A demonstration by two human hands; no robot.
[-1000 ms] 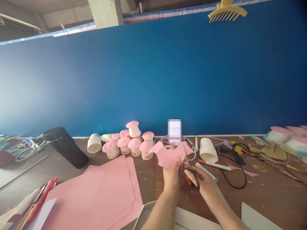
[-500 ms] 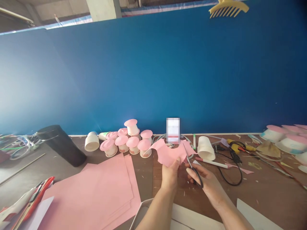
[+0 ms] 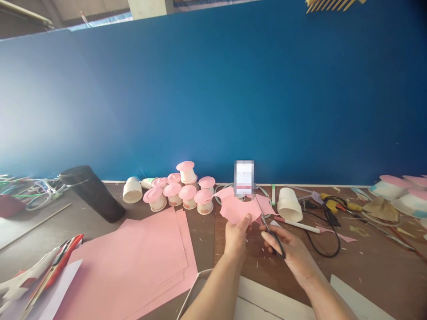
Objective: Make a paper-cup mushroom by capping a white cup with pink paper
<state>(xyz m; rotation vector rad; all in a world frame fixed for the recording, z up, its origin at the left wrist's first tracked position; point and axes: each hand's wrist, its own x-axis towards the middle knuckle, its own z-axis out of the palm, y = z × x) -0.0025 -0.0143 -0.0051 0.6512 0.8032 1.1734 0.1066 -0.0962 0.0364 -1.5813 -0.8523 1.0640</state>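
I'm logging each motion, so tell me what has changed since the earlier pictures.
The right hand and scissors shifted slightly right, covering more of the pale strip. The pink cutout moved slightly right, its left tip rising. Nothing was grabbed or released; the left hand still grips the cutout. Cups and pink sheets stayed put.
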